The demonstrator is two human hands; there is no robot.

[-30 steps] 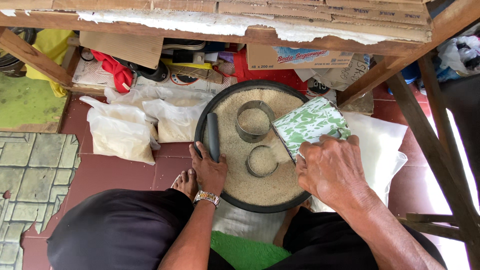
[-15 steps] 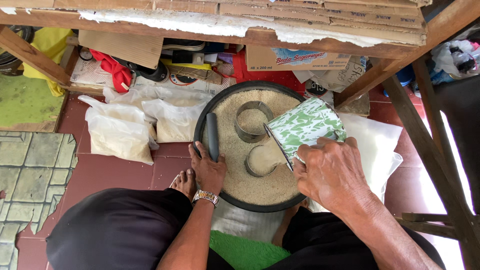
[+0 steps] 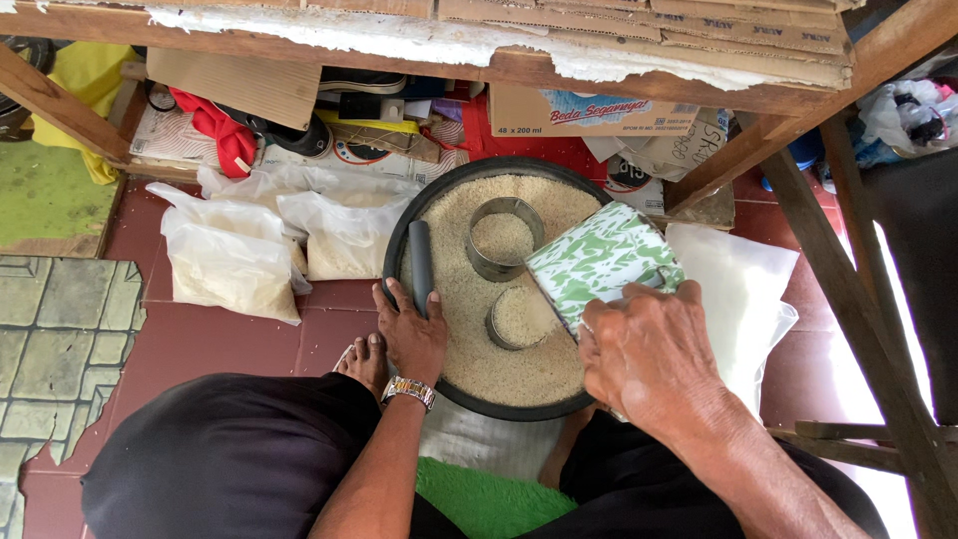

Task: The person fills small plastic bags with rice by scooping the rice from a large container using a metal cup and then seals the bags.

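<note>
A round black basin full of pale rice grain sits on the red tiled floor in front of me. My left hand, with a metal watch on the wrist, grips the basin's near-left rim beside a dark handle. My right hand holds a green-and-white patterned tin, tilted over the grain at the basin's right side. Two metal rings stand in the rice: a larger one farther back and a smaller one next to the tin.
Clear plastic bags of rice lie left of the basin, and a white sack lies to its right. A wooden table frame spans overhead, with cardboard boxes and clutter beneath. My bare foot rests by the basin.
The tin in my right hand has shifted slightly to the right and back, uncovering the smaller ring. My left hand stays on the rim.
</note>
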